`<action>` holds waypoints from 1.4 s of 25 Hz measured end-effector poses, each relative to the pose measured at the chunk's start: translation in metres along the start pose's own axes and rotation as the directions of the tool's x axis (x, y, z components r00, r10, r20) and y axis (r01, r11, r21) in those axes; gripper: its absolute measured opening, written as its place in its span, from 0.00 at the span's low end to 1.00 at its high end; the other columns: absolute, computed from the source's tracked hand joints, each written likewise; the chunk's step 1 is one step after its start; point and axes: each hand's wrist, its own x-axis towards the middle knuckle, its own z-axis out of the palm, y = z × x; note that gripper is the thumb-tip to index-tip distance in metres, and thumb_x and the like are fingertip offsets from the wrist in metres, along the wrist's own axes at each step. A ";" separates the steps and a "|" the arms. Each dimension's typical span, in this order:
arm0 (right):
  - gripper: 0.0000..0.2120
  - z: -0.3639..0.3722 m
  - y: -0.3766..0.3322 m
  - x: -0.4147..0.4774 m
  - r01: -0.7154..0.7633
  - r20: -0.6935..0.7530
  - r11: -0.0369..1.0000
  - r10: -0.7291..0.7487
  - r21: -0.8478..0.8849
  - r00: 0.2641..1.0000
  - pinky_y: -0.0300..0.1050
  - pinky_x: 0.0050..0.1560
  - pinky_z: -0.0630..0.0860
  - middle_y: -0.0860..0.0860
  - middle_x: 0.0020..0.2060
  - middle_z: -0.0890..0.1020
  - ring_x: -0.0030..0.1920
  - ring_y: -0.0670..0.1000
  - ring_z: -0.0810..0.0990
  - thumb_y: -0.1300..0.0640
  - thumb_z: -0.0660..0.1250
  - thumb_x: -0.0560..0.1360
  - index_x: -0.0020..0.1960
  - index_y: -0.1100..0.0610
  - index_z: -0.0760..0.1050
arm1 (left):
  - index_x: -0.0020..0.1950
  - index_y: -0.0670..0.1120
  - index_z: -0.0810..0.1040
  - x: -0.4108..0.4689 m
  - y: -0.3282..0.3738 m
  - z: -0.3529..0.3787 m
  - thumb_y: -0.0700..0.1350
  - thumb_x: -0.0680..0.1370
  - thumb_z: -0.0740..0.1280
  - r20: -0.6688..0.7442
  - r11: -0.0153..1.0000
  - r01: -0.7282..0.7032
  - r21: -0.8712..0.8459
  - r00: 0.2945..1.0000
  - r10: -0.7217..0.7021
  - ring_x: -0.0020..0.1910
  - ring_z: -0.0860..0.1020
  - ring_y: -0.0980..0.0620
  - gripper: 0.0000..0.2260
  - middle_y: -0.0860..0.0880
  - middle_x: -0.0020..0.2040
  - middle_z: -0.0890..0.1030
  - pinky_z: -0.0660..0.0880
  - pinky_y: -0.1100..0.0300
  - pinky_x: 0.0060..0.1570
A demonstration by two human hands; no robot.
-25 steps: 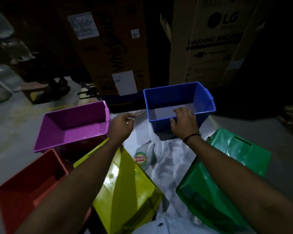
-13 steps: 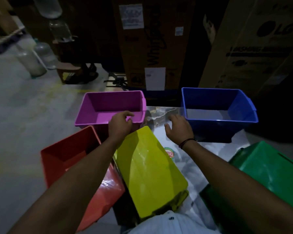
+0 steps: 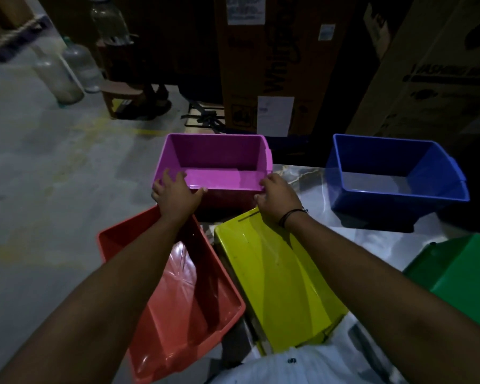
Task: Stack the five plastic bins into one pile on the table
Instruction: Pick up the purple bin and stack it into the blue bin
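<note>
A purple bin (image 3: pixel 214 159) stands upright at the far left of the table. My left hand (image 3: pixel 175 194) grips its near left rim and my right hand (image 3: pixel 276 199) grips its near right corner. To the right, apart from it, stands an upright blue bin (image 3: pixel 396 176). Close to me an orange-red bin (image 3: pixel 183 297) sits upright under my left forearm. Beside it a yellow bin (image 3: pixel 277 275) lies upside down. A green bin (image 3: pixel 460 273) lies overturned at the right edge.
The table (image 3: pixel 372 234) has a pale marbled top. Tall cardboard boxes (image 3: pixel 269 65) stand right behind it. On the concrete floor (image 3: pixel 39 176) at the left are large water bottles (image 3: pixel 67 70) and a low stool (image 3: pixel 122 92).
My right hand left the blue bin and crossed left to the purple bin's near right corner. My left hand shifted to its near left rim. The camera view swung left.
</note>
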 end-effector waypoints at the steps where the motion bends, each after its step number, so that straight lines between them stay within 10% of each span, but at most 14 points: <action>1: 0.17 0.002 -0.002 0.004 -0.007 0.007 1.000 0.007 -0.011 1.000 0.56 0.59 0.78 0.57 0.62 0.75 0.57 0.61 0.78 0.49 0.69 0.74 0.59 0.57 0.78 | 0.74 0.49 0.70 0.004 -0.004 0.001 0.66 0.71 0.73 0.004 1.000 0.017 0.002 1.000 -0.017 0.77 0.57 0.29 0.36 0.38 0.82 0.56 0.57 0.36 0.74; 7: 0.12 0.004 -0.005 0.019 -0.029 0.037 1.000 0.029 -0.007 0.999 0.53 0.59 0.77 0.59 0.67 0.71 0.58 0.61 0.78 0.50 0.71 0.76 0.53 0.59 0.81 | 0.75 0.48 0.68 0.013 -0.015 0.001 0.75 0.66 0.70 0.080 0.994 0.096 -0.059 0.993 -0.091 0.77 0.56 0.25 0.47 0.30 0.81 0.47 0.59 0.35 0.74; 15: 0.19 -0.019 0.027 0.021 -0.114 -0.083 0.987 0.123 0.110 0.989 0.53 0.56 0.77 0.59 0.62 0.74 0.54 0.61 0.78 0.46 0.78 0.71 0.46 0.61 0.78 | 0.45 0.50 0.84 0.002 0.021 0.002 0.69 0.60 0.79 -0.018 0.955 0.003 -0.298 1.000 -0.009 0.70 0.64 0.32 0.27 0.36 0.70 0.66 0.67 0.44 0.71; 21: 0.20 -0.050 0.059 0.011 -0.120 -0.221 0.952 0.186 0.281 0.958 0.50 0.65 0.71 0.60 0.65 0.75 0.66 0.58 0.75 0.45 0.79 0.69 0.45 0.62 0.81 | 0.43 0.50 0.84 -0.008 0.077 -0.010 0.71 0.59 0.78 -0.115 0.928 -0.119 -0.354 0.990 0.083 0.71 0.65 0.34 0.27 0.41 0.70 0.67 0.74 0.42 0.64; 29: 0.18 -0.120 0.094 0.008 0.021 -0.470 0.941 0.150 0.339 0.870 0.55 0.61 0.76 0.57 0.58 0.79 0.59 0.59 0.78 0.44 0.79 0.67 0.43 0.58 0.82 | 0.44 0.50 0.84 -0.027 0.156 -0.034 0.73 0.60 0.76 -0.344 0.878 -0.269 -0.396 0.930 0.129 0.70 0.69 0.40 0.28 0.44 0.68 0.71 0.66 0.58 0.61; 35: 0.16 -0.184 0.144 -0.009 0.083 -0.583 0.973 0.060 0.216 0.810 0.56 0.56 0.79 0.56 0.57 0.78 0.56 0.59 0.79 0.46 0.78 0.69 0.42 0.58 0.80 | 0.42 0.54 0.83 -0.051 0.224 -0.022 0.76 0.59 0.73 -0.370 0.844 -0.297 -0.446 0.920 0.128 0.72 0.68 0.40 0.28 0.44 0.70 0.71 0.68 0.50 0.70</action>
